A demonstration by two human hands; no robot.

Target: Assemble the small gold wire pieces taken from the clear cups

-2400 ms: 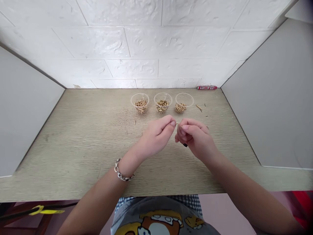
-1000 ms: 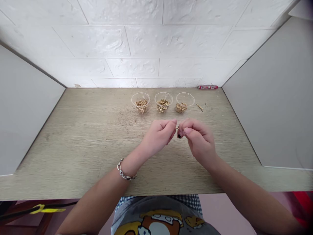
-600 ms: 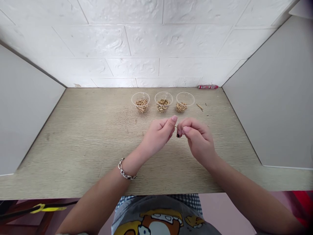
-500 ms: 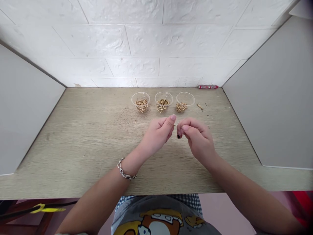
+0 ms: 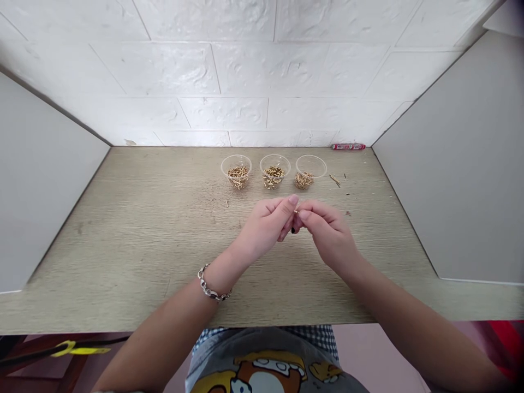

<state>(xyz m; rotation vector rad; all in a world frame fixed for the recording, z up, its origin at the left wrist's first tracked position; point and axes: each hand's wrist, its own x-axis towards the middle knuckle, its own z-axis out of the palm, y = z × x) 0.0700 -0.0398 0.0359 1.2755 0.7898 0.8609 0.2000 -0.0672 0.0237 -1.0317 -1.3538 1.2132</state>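
My left hand (image 5: 268, 225) and my right hand (image 5: 327, 229) meet over the middle of the table, fingertips touching. Both are closed in a pinch around a tiny gold-coloured metal pin (image 5: 296, 212) that shows between the two thumbs. Most of it is hidden by fingers, so I cannot tell whether it is one piece or two. Just beyond the hands stand three clear plastic cups in a row: the left cup (image 5: 236, 157) and the right cup (image 5: 311, 158) hold thin gold pins, and the middle cup (image 5: 275, 158) holds thicker gold pieces.
Several loose pins (image 5: 334, 179) lie right of the cups, and a single pin (image 5: 227, 204) lies left of my hands. A red marker-like tube (image 5: 348, 147) rests against the white wall (image 5: 241, 71). Grey panels (image 5: 458, 164) close off both sides of the table (image 5: 135, 234).
My hands were slightly apart, each with a small gold bit at its fingertips. The right hand has moved left and the fingertips now touch.
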